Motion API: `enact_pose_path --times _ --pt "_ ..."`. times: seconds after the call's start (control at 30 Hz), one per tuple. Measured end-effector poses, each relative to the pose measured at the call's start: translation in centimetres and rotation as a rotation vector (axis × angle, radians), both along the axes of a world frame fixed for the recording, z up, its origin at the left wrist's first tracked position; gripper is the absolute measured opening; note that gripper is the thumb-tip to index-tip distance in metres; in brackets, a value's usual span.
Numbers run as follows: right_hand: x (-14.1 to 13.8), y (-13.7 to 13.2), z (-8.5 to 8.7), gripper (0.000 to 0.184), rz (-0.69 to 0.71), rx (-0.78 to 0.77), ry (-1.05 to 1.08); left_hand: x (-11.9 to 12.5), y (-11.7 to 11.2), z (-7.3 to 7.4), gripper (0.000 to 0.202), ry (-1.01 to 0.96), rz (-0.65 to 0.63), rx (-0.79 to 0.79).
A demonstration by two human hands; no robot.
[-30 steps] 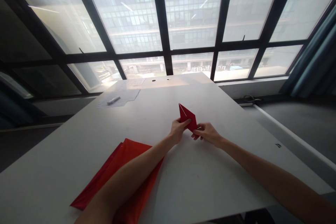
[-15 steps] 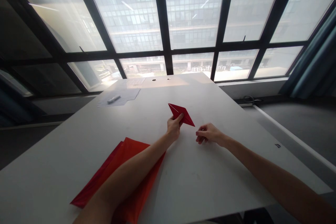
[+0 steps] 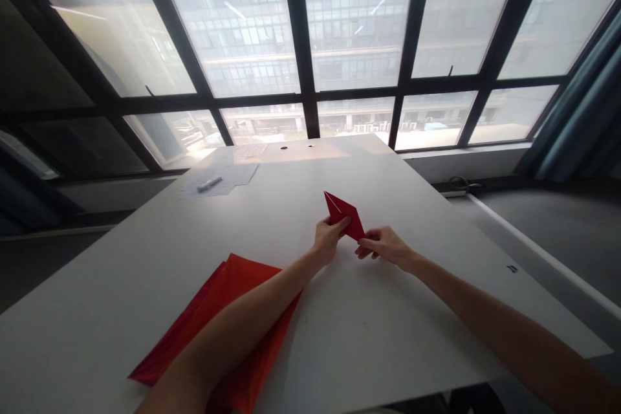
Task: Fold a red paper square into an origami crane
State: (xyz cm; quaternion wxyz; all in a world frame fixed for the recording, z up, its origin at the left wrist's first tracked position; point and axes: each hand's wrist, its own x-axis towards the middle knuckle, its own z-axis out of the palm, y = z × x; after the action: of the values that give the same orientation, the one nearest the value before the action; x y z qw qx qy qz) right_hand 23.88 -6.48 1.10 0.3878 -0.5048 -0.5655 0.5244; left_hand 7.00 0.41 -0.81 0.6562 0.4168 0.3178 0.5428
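A folded piece of red paper [image 3: 348, 210], diamond-shaped with a pale slit along one fold, is held up over the white table [image 3: 388, 317]. My left hand [image 3: 328, 237] is closed on its lower left side, with the thumb lying across the face. At the lower right tip, my right hand [image 3: 381, 244] pinches the paper between thumb and fingers. Beneath my left forearm lies a larger stack of red and orange sheets [image 3: 252, 268], partly hidden by the arm.
White papers [image 3: 242, 173] lie at the table's far left, with a pale marker [image 3: 209, 184] on top. Large windows with dark frames stand behind the table. A small dark mark [image 3: 512, 268] shows near the right edge.
My left hand has moved the folded red paper to the right and turned it slightly. My right hand, apart from the paper before, now grips its lower tip.
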Motion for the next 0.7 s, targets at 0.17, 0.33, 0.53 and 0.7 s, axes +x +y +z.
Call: enact_pose_path --times 0.17,0.33,0.53,0.7 --pt "0.3 0.5 0.0 0.039 -0.187 0.173 0.049 -0.1 -0.7 0.4 0.044 0.152 -0.238 0.020" --pt "0.6 1.0 -0.6 0.026 -0.327 0.137 0.099 0.1 -1.1 0.5 0.050 0.143 -0.328 0.034" --pt "1.2 1.8 -1.4 0.020 -0.408 0.018 0.264 0.5 -0.6 -0.1 0.048 0.073 -0.188 0.050" --pt "1.1 1.9 -1.7 0.023 -0.363 0.005 0.287 0.4 -0.8 0.0 0.043 0.159 -0.162 0.102"
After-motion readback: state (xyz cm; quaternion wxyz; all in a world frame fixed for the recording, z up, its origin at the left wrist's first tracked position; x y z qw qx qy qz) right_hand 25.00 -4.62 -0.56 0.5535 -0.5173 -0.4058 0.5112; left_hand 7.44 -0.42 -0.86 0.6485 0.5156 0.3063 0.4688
